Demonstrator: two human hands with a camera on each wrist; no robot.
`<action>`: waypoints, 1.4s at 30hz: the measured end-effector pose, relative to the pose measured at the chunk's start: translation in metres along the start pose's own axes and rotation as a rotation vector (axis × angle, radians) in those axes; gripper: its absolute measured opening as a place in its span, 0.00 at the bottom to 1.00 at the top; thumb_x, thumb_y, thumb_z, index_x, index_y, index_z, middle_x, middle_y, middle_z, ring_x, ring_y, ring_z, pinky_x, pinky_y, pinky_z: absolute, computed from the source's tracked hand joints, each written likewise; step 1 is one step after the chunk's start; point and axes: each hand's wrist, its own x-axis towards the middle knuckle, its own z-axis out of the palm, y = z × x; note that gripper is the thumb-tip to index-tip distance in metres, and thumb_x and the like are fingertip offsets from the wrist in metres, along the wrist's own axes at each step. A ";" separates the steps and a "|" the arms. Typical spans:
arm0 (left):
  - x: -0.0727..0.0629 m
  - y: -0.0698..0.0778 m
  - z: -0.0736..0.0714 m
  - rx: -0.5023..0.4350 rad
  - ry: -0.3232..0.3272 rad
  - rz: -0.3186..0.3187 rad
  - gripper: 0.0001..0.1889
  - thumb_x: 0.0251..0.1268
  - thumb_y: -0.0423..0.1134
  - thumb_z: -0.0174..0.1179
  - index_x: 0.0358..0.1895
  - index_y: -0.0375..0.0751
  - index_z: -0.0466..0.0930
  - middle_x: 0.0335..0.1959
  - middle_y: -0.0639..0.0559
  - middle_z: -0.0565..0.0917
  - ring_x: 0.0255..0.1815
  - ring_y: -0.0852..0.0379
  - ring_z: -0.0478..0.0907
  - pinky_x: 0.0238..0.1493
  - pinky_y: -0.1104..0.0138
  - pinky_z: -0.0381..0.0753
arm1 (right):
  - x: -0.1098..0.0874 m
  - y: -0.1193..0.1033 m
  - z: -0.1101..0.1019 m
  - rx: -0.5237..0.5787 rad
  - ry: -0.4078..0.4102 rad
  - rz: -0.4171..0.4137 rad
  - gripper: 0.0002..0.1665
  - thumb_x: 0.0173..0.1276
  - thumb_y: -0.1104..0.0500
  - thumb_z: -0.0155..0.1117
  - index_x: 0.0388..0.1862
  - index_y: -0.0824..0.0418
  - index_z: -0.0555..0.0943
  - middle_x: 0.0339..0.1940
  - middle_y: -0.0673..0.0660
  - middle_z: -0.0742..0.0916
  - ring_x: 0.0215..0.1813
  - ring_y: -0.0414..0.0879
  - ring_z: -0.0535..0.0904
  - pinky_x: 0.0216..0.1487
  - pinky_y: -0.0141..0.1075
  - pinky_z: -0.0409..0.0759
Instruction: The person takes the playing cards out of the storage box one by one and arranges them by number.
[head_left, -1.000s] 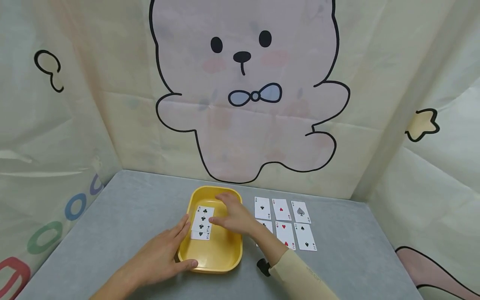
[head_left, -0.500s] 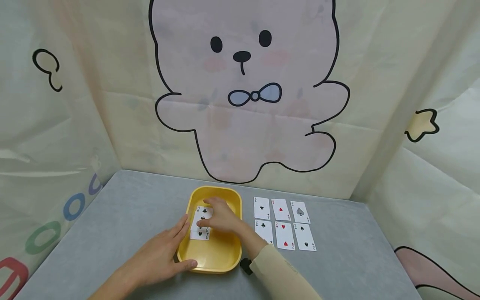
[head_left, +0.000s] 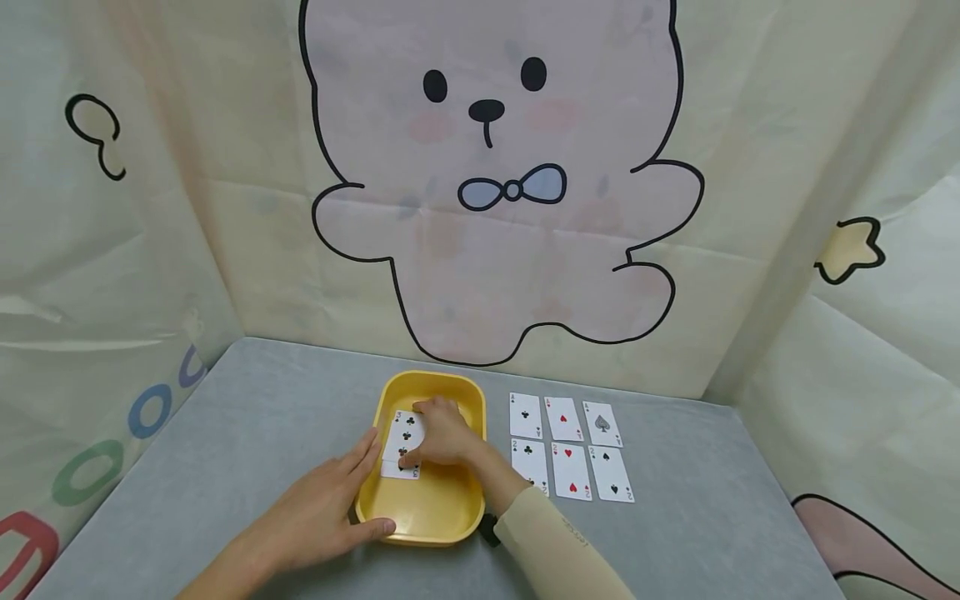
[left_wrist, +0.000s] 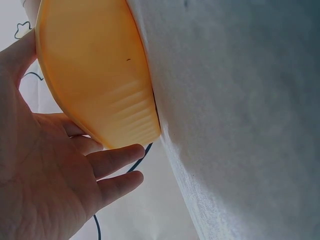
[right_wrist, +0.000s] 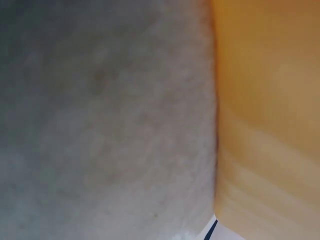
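Observation:
A yellow tray [head_left: 431, 512] stands on the table, with playing cards [head_left: 400, 423] lying face up inside it. A club card overlaps a spade card there. My left hand [head_left: 318, 508] rests along the tray's left rim; in the left wrist view its fingers spread beside the tray wall [left_wrist: 95, 55]. Inside the tray my right hand [head_left: 446, 435] bends over the cards, thumb on the lower part of the pair and fingertips near the upper right corner. The right hand is out of sight in the right wrist view, where the tray wall [right_wrist: 270, 115] shows.
Right of the tray, two rows of face-up cards lie on the grey table [head_left: 697, 500]: aces such as the ace of spades [head_left: 602, 424] behind, twos such as the two of hearts [head_left: 571, 472] in front. A printed curtain [head_left: 570, 275] closes off the back.
My right hand has moved left over the cards in the tray, and its thumb has slid down toward the spade card. The left hand stays at the rim.

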 end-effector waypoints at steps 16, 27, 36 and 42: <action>-0.002 0.001 0.000 -0.015 0.017 0.010 0.55 0.65 0.73 0.62 0.82 0.35 0.58 0.84 0.43 0.58 0.71 0.37 0.74 0.66 0.46 0.76 | -0.002 -0.001 0.003 0.028 0.025 0.031 0.53 0.44 0.48 0.92 0.68 0.61 0.78 0.56 0.55 0.79 0.55 0.48 0.69 0.59 0.37 0.74; -0.001 0.000 0.001 -0.015 0.014 -0.002 0.55 0.64 0.73 0.62 0.82 0.36 0.59 0.84 0.43 0.58 0.70 0.37 0.75 0.66 0.45 0.76 | 0.000 -0.001 0.005 0.135 -0.012 0.038 0.55 0.47 0.55 0.91 0.72 0.63 0.73 0.55 0.55 0.79 0.50 0.47 0.76 0.65 0.39 0.77; -0.004 -0.001 0.003 0.005 0.058 0.027 0.54 0.66 0.74 0.59 0.82 0.35 0.60 0.83 0.43 0.61 0.66 0.37 0.77 0.63 0.46 0.78 | -0.001 0.001 0.004 0.127 -0.055 -0.006 0.56 0.45 0.57 0.91 0.73 0.66 0.73 0.56 0.56 0.76 0.47 0.43 0.75 0.57 0.33 0.76; -0.004 -0.001 0.004 0.009 0.053 0.025 0.55 0.66 0.75 0.59 0.82 0.35 0.60 0.83 0.44 0.60 0.67 0.38 0.77 0.64 0.47 0.78 | -0.002 0.001 0.004 0.128 -0.076 -0.012 0.57 0.46 0.57 0.90 0.74 0.66 0.72 0.57 0.56 0.76 0.47 0.43 0.74 0.56 0.33 0.75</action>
